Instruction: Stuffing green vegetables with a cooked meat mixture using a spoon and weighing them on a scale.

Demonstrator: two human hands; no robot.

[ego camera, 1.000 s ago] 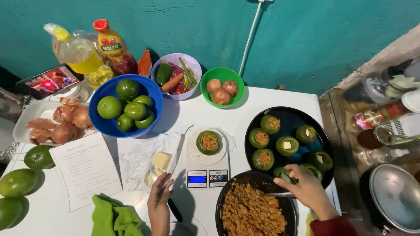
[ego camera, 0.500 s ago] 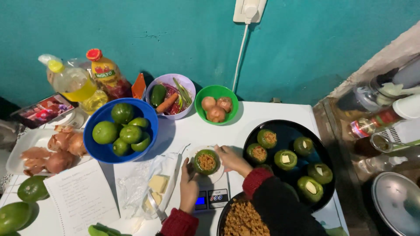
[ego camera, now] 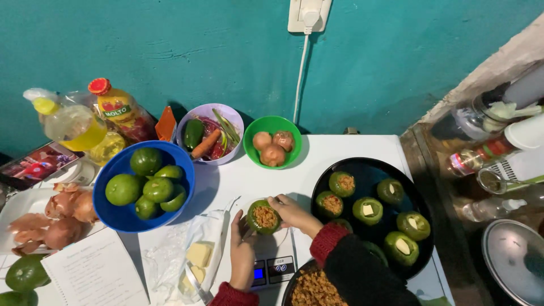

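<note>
Both hands close around one stuffed green pepper [ego camera: 263, 216], which sits over a small white kitchen scale [ego camera: 271, 262] near the front edge of the white table [ego camera: 345, 150]. The left hand [ego camera: 242, 253] grips it from the left side and the right hand [ego camera: 290, 211] from the right, so the two hands are clamped on the same pepper, its mince filling facing up.

To the right lies a round black tray [ego camera: 371, 173] with peppers: two filled with mince at the left and four topped with a pale cube of cheese; at least two more are half hidden by the dark sleeve. At the bottom edge, a black pan of mince [ego camera: 310, 288] is partly in view.

Behind the scale stand three bowls. The blue bowl [ego camera: 110, 212] holds six green limes. The lilac bowl [ego camera: 229, 116] holds mixed vegetables, among them one carrot and one dark green pepper. The green bowl [ego camera: 276, 123] holds three small brownish onions.

Left of the scale, a clear plastic wrapper [ego camera: 170, 258] carries yellow cheese pieces [ego camera: 199, 254], about three of them, with a knife [ego camera: 198, 288] beside. Two oil bottles [ego camera: 73, 126] stand at the back left, and a white tray with onion skins and onions [ego camera: 56, 218] lies at the left edge.
</note>
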